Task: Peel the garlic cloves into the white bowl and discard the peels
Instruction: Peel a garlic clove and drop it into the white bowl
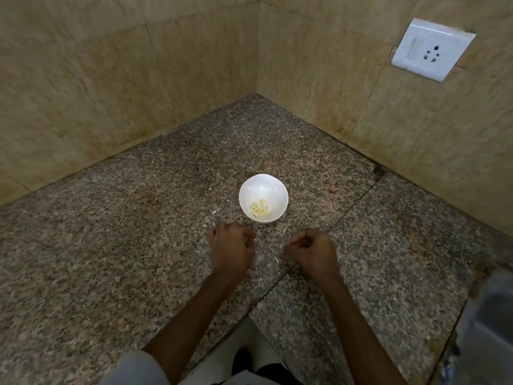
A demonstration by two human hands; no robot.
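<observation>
Garlic cloves (260,209) lie peeled in white bowl (263,184), just ahead of my hands. Left hand (231,248) nearer than right hand (312,251). Both curled, can't tell what either holds. Peel scrap (274,259) between them.

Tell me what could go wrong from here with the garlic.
1. Pale peel scraps blend into the speckled counter and may get left behind.
2. The white bowl sits just beyond the left hand and right hand; a forward sweep could tip out the cloves.
</observation>
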